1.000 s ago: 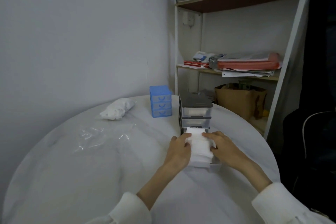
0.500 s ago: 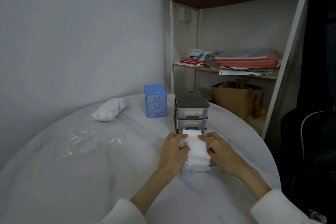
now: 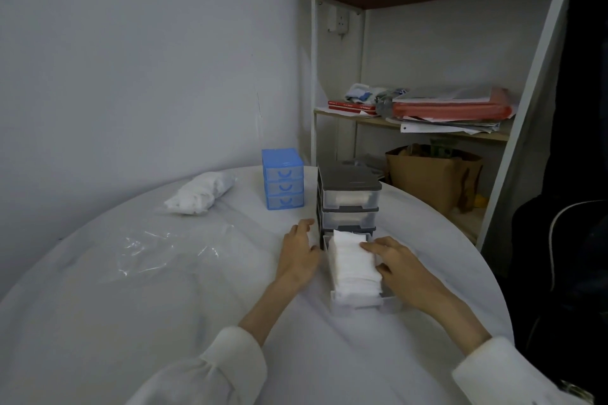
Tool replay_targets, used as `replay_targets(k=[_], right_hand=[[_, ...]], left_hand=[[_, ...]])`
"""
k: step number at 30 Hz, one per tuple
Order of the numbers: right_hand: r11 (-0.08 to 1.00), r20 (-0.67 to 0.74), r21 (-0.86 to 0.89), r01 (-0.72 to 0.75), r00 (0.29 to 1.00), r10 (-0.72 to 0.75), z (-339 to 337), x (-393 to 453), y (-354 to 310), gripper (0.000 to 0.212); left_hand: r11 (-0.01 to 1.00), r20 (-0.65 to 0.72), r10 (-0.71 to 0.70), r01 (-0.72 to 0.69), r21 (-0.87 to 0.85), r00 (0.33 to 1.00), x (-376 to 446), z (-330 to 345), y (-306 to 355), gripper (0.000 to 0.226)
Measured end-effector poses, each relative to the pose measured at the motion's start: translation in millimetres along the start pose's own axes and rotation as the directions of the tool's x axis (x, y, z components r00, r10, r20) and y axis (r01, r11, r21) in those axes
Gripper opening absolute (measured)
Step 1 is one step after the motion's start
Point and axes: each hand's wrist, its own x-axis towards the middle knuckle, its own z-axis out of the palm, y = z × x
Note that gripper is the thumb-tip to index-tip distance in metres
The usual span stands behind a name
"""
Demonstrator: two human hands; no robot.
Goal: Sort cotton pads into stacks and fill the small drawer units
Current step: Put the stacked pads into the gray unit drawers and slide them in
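A person sits at a round table (image 3: pixel 184 289) covered in white, with a dark grey three-drawer unit (image 3: pixel 348 197) standing just past the hands at about twelve o'clock. Its bottom drawer (image 3: pixel 362 301) is pulled out toward the person and packed with a row of cotton pads (image 3: pixel 353 261) standing on edge, filling it nearly from front to back. The right hand (image 3: pixel 399 268) lies along the drawer's right side with its fingers stretched over the top of the pads, pressing rather than gripping them. The left hand (image 3: pixel 297 251) rests flat on the table at nine o'clock from the drawer, fingers straight and holding nothing, its fingertips close to the unit's lower left corner; whether they touch it I cannot tell. The two upper drawers are pushed in, and white shows through their clear fronts, so they look already filled. A smaller blue drawer unit (image 3: pixel 283 178) stands at about eleven o'clock, all three drawers closed; their contents cannot be made out. Farther out at ten o'clock lies a bag of loose cotton pads (image 3: pixel 197 196), and a crumpled clear plastic wrapper (image 3: pixel 154 250) lies at nine o'clock. By my reading the grey unit is nearly finished, needing only this drawer pushed in, while the bagged pads and probably the blue unit remain to be done.
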Motion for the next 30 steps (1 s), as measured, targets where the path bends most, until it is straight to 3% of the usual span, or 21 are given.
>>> replay_targets(k=[4,8,20,30], right_hand=[[1.0,-0.019,0.011,-0.001,1.0,0.001,-1.3,2.0,-0.9,0.046],[0.999,-0.029,0.036,-0.011,1.0,0.012,-0.9,0.8,3.1,0.046],[0.984,-0.043,0.163,-0.076,0.996,0.084,-1.5,3.8,10.3,0.038],[0.992,-0.082,0.12,-0.024,0.996,0.034,-1.8,2.4,8.3,0.042]], left_hand=[[0.997,0.042,0.038,-0.04,0.061,0.998,14.8,7.3,-8.7,0.055],[0.98,0.069,-0.013,-0.001,0.199,0.998,21.8,9.8,-9.6,0.042],[0.983,0.137,-0.006,-0.019,0.181,0.991,25.0,12.5,-10.7,0.028],[0.975,0.145,0.016,-0.048,0.218,0.989,24.4,12.4,-14.1,0.028]])
